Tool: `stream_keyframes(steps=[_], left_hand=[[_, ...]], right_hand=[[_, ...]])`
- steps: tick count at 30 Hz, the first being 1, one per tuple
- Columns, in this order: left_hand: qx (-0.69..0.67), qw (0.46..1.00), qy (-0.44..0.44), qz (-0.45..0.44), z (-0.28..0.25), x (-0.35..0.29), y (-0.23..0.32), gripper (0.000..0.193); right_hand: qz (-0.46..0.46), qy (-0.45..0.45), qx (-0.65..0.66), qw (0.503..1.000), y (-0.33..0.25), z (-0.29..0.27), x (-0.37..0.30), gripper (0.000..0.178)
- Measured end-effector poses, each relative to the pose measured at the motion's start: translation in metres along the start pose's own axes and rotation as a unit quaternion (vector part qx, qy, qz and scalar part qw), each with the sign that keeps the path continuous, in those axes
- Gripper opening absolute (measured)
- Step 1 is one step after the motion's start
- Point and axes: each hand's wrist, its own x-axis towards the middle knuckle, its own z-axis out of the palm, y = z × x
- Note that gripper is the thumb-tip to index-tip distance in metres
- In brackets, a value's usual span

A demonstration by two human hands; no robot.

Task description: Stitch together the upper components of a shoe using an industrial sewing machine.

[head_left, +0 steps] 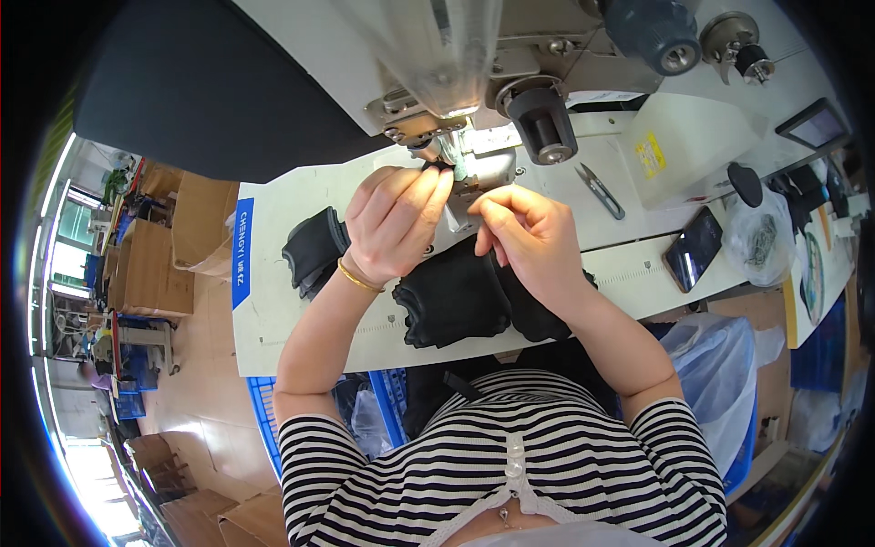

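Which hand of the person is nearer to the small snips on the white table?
The right hand. It is left of the snips and slightly nearer to the body; the left hand is farther left, its fingertips close under the sewing machine.

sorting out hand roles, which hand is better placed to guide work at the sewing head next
Left, I'd judge. The left hand has its fingertips at the sewing head, apparently pinching a small dark piece. The right hand is curled farther off, near the black cloth.
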Motion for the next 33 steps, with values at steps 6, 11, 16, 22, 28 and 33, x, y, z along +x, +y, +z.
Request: stream_keyframes(steps=[6,11,16,22,28,33], left_hand=[[-0.009,0.999,0.028,-0.016,0.009,-0.004,-0.005,0.032],[0.004,0.999,0.034,-0.037,0.016,-0.005,-0.007,0.027],[0.006,0.998,0.036,-0.046,0.017,-0.004,-0.007,0.024],[-0.005,0.998,0.034,-0.059,0.016,-0.001,-0.005,0.024],[0.009,0.997,0.029,-0.065,0.017,-0.003,-0.005,0.023],[0.005,0.996,0.035,-0.084,0.02,-0.005,-0.003,0.025]], right_hand=[[0.023,-0.001,0.005,1.0,0.004,-0.013,-0.005,0.016],[0.005,0.063,-0.022,0.998,0.015,-0.031,0.001,0.016],[-0.054,0.137,-0.222,0.964,0.048,-0.072,0.024,0.017],[-0.102,0.153,-0.595,0.783,0.102,-0.115,0.029,0.03],[-0.084,0.13,-0.642,0.751,0.101,-0.117,0.03,0.023],[-0.112,0.118,-0.672,0.723,0.11,-0.128,0.031,0.01]])
